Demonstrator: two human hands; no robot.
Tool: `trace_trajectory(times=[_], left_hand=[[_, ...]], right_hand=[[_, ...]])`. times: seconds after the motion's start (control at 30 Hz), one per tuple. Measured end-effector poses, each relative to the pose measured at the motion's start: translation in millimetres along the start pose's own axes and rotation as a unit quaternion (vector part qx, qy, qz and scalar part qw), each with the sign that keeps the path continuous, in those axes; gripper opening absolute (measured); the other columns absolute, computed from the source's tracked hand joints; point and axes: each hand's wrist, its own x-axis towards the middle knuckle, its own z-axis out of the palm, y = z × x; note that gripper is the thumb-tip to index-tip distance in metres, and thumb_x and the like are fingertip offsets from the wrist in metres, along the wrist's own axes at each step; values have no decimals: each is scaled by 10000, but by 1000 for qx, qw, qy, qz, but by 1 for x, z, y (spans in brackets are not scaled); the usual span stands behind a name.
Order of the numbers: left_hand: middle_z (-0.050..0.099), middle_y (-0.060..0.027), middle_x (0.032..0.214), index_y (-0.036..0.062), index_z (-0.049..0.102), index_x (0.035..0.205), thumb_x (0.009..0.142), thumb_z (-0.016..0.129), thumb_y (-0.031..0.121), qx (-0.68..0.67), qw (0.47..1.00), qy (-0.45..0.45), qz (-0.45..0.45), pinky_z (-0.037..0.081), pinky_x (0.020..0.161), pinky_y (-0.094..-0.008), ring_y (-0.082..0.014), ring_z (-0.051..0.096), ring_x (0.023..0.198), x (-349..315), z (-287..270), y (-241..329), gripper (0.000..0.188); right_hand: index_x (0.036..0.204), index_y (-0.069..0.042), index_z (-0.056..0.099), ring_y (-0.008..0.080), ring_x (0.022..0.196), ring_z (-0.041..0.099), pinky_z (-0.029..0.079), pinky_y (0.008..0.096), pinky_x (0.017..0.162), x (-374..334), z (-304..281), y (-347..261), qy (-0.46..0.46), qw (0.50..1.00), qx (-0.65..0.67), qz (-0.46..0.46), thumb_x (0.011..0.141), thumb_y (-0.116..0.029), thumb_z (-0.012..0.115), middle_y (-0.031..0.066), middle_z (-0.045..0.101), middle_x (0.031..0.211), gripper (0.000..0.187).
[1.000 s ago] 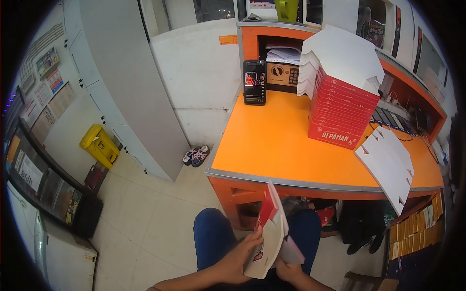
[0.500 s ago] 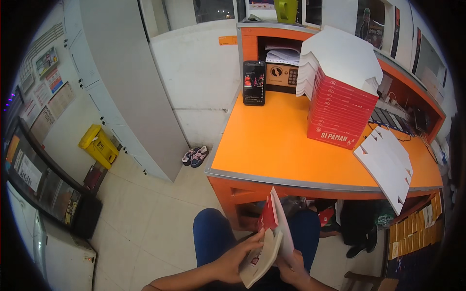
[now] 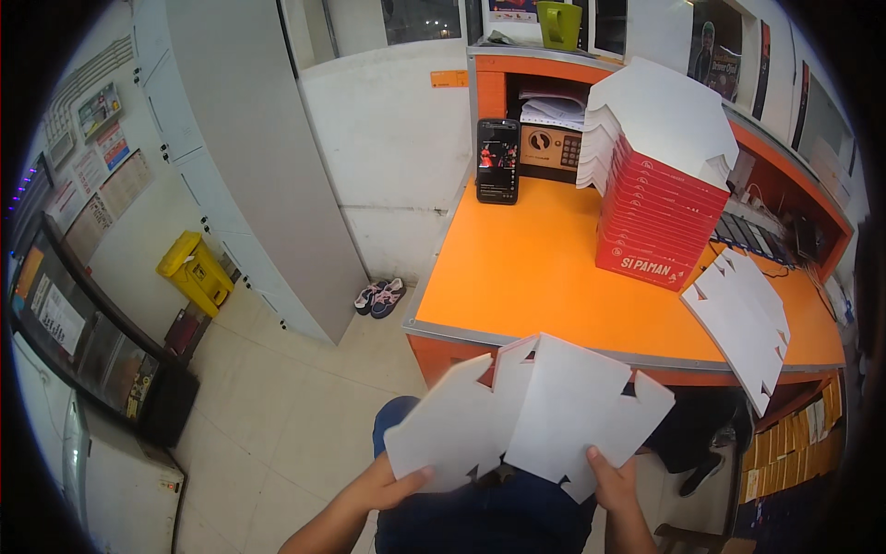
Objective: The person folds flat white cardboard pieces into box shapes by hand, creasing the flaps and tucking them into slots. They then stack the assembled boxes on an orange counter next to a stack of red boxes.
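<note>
One white cardboard (image 3: pixel 577 406), creased along the middle and notched at its edges, is spread open between the two grips. The left grip (image 3: pixel 388 486) pinches its lower left edge; the right grip (image 3: pixel 613 480) pinches its lower right part. Beyond both grips, the orange desk (image 3: pixel 544 277) carries one phone (image 3: pixel 498 162) and one red-and-white stack (image 3: pixel 660 217).

Red cartons (image 3: pixel 655 226) stacked on an orange surface (image 3: pixel 517 277), a keypad safe (image 3: pixel 544 146), lockers (image 3: pixel 226 185) and wall notices (image 3: pixel 89 173) mark what appears a small shop.
</note>
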Motion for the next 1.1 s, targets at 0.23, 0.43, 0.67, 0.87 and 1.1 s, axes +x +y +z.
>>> trace_trajectory(times=[0.23,0.43,0.67,0.87,1.1], left_hand=[[631,-191,1341,-41,539,1409,1022,580,136,18,999,-44,-12,458,1078,-411,-297,592,1253,3,8,-1,428],[625,-199,1327,-46,536,1402,994,614,145,37,996,-54,-58,465,1054,-420,-316,584,1250,-3,18,-10,457],[603,-193,1357,-46,503,1432,982,624,128,26,999,-29,-19,457,1062,-426,-306,559,1275,-14,17,-17,497],[585,-200,1378,-54,468,1455,984,624,130,22,999,-22,-37,442,1082,-419,-308,551,1292,-23,25,-24,529],[590,-196,1375,-53,475,1450,1001,612,138,26,999,-2,-46,449,1078,-417,-301,554,1293,-27,22,-25,507]], right_hand=[[1353,75,563,249,1122,643,494,390,1004,0,1,16,54,992,-110,30,1039,-191,575,164,671,1232,412],[1615,105,65,436,1242,495,392,477,1086,7,60,25,37,913,-365,-176,919,-197,697,314,445,1368,987],[1638,14,164,378,991,522,473,482,876,28,68,41,81,867,-424,-248,856,-225,782,228,474,1114,1025],[1640,-36,246,375,951,531,492,461,833,42,66,46,96,856,-426,-276,868,-222,760,218,489,1105,946],[1646,-41,224,377,954,535,495,472,833,43,75,53,68,857,-418,-292,866,-244,768,227,494,1118,973]])
